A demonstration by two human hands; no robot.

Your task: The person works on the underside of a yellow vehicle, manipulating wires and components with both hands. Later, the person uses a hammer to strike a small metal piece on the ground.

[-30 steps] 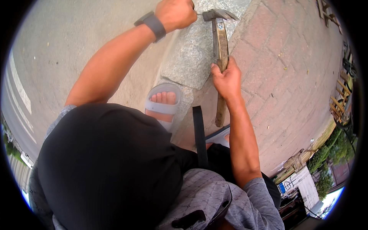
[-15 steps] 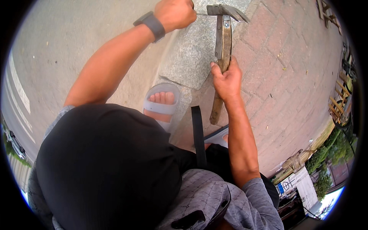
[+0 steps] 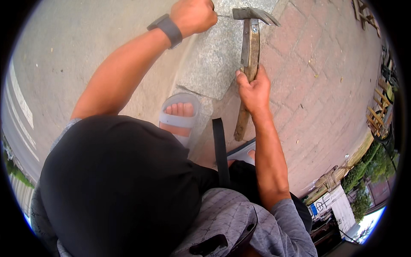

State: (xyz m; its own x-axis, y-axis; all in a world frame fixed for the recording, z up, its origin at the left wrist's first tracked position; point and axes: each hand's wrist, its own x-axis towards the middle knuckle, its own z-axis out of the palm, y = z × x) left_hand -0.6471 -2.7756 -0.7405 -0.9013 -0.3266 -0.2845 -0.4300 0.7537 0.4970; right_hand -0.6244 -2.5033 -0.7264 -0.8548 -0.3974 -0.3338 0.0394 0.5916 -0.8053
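My right hand [image 3: 257, 91] is wrapped round the wooden handle of a claw hammer [image 3: 253, 45]. Its dark metal head lies at the far end, claw toward the right, and the lower handle sticks out below my fist. My left hand [image 3: 193, 18], with a dark band on the wrist, is closed at the top of the view. From its fingers a thin, nail-like piece of metal [image 3: 224, 16] points right, toward the hammer's striking face. Whether the two touch is hard to make out. Both hands are over a grey stone kerb [image 3: 209, 64].
Reddish paving [image 3: 308, 85] spreads to the right and grey roadway [image 3: 85, 38] to the left. My sandalled left foot [image 3: 180, 113] is by the kerb; a black strap [image 3: 220, 150] hangs near the other foot. Wooden frames [image 3: 379, 109] stand at the far right edge.
The hammer head has shifted slightly right and down, and my left hand slightly left. A little more of the thin metal piece shows between them. Both grips are the same.
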